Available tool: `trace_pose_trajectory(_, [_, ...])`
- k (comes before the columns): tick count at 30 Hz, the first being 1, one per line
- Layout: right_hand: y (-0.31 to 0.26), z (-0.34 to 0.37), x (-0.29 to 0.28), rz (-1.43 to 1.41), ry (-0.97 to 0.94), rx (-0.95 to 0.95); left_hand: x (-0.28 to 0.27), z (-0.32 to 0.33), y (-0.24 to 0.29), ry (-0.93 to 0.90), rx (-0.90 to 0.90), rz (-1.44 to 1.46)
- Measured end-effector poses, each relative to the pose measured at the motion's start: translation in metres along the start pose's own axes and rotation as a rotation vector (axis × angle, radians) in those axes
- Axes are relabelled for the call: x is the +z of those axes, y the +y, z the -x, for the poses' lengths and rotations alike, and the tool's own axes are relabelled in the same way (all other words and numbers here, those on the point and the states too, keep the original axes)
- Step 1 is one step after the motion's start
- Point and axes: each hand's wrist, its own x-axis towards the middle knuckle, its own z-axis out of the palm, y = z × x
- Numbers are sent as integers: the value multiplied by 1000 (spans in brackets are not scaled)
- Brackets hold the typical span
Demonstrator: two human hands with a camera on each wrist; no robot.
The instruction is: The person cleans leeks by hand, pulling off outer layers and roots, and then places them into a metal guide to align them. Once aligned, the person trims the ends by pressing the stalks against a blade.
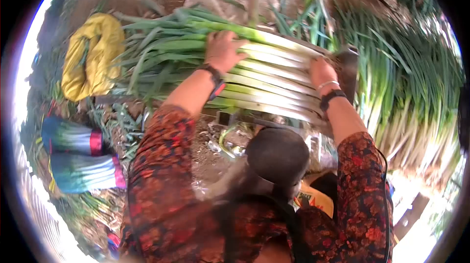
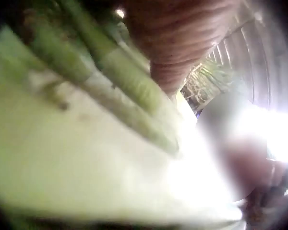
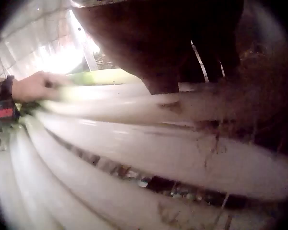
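Leeks [image 1: 276, 73] lie left-to-right along frame [image 1: 349, 62]; root ends [image 1: 318, 116] by right edge, nearer right hand [image 1: 323, 73], grip unclear; left hand [image 1: 224, 51] grasps leeks near far edge.

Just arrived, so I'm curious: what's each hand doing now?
Left hand: touching the leeks; grip can't be told.
Right hand: at their white ends; grip unclear.

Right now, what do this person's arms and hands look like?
The left hand and right hand are ungloved. Left sleeve and right sleeve are dark with a red floral print. On the left is a dark wristband with a red part; on the right, another dark wristband and a pale bracelet. A dark cable runs beside the right sleeve.
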Motion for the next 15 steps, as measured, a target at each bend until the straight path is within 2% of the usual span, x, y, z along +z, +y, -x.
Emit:
trace_pose_trajectory(3, [-1, -7, -8, 8, -36, -8, -13, -11, 0, -181, -60, -18])
trace_pose_trajectory(6, [-3, -6, 1, -37, 12, 64, -19, -21, -9, -153, -129, 13])
trace_pose_trajectory(9, [-1, -2, -1, -22, 11, -24, -33, -42, -42, -163, -208, -112])
trace_pose_trajectory(10, [-4, -2, -1, -27, 25, -25, -47, -46, -57, -312, -245, -164])
trace_pose_trajectory(12, [-6, 2, -3, -31, 48, -20, -50, -42, -100, -312, -258, -317])
trace_pose_trajectory(14, [-4, 3, -3, -22, 32, -11, -98, -28, -103, -290, -546, -268])
trace_pose_trajectory(15, [-4, 4, 0, -24, 48, -16, -82, -7, -147, -307, -602, -270])
